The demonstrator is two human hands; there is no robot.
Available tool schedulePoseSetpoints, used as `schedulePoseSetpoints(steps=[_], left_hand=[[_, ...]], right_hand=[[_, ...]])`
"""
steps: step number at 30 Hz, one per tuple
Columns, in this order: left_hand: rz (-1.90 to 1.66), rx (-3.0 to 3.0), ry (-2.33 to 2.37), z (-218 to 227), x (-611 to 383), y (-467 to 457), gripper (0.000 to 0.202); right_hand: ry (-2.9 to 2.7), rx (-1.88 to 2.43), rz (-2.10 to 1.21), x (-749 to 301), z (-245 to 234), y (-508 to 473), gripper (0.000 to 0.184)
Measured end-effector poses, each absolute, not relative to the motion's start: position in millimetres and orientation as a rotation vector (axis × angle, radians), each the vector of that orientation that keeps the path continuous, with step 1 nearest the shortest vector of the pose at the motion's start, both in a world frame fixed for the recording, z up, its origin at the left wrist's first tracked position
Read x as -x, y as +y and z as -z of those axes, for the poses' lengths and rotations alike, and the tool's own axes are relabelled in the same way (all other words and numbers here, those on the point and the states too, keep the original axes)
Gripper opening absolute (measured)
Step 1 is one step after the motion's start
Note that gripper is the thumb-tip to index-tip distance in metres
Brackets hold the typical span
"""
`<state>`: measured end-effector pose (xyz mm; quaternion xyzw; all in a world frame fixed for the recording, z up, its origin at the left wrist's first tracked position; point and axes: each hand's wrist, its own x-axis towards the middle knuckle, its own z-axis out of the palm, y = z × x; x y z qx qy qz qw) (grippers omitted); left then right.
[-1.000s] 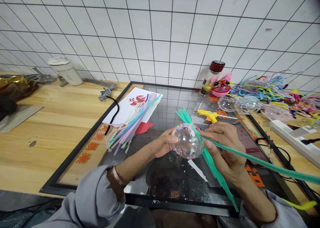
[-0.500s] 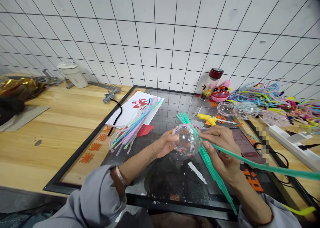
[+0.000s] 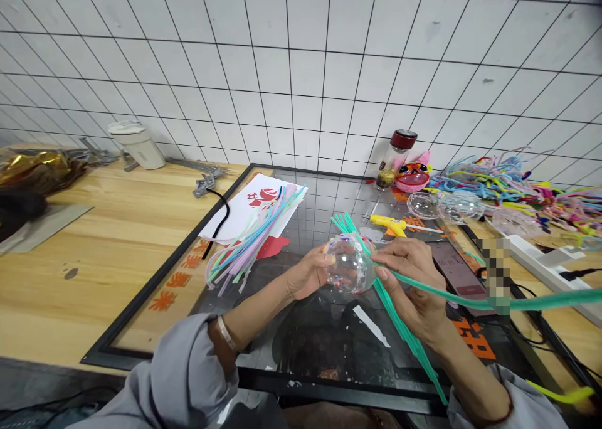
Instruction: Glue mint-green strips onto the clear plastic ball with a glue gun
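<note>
My left hand (image 3: 310, 271) is closed on the left side of a clear plastic ball (image 3: 348, 269) with coloured specks round its rim. My right hand (image 3: 409, 281) pinches a green pipe cleaner (image 3: 475, 303) against the ball's right side. One end of that pipe cleaner lies along the ball, and the rest stretches off to the right edge. Beneath the ball and my right hand, a bundle of green pipe cleaners (image 3: 399, 322) lies on the dark glass board (image 3: 301, 347).
Pastel pipe cleaners (image 3: 258, 234) rest on white paper (image 3: 235, 212) at left. Behind my hands lies a yellow glue gun (image 3: 388, 223). A phone (image 3: 456, 272), a power strip (image 3: 550, 272), a lidded bottle (image 3: 395, 159) and heaped coloured pipe cleaners (image 3: 489, 172) stand or lie to the right.
The free length of the green pipe cleaner has swung slightly upward at the right. My right hand has shifted a little left; my left hand still holds the ball.
</note>
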<state>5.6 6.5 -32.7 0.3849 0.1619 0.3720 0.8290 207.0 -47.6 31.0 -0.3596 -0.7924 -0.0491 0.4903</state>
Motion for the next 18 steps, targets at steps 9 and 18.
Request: schedulePoseSetpoints(steps=[9, 18], left_hand=[[-0.781, -0.809, 0.298, 28, -5, 2, 0.055], [-0.823, -0.746, 0.296, 30, -4, 3, 0.056]], right_hand=[[-2.016, 0.864, 0.121, -208, -29, -46, 0.035], [-2.050, 1.052, 0.023, -207, -17, -43, 0.085]])
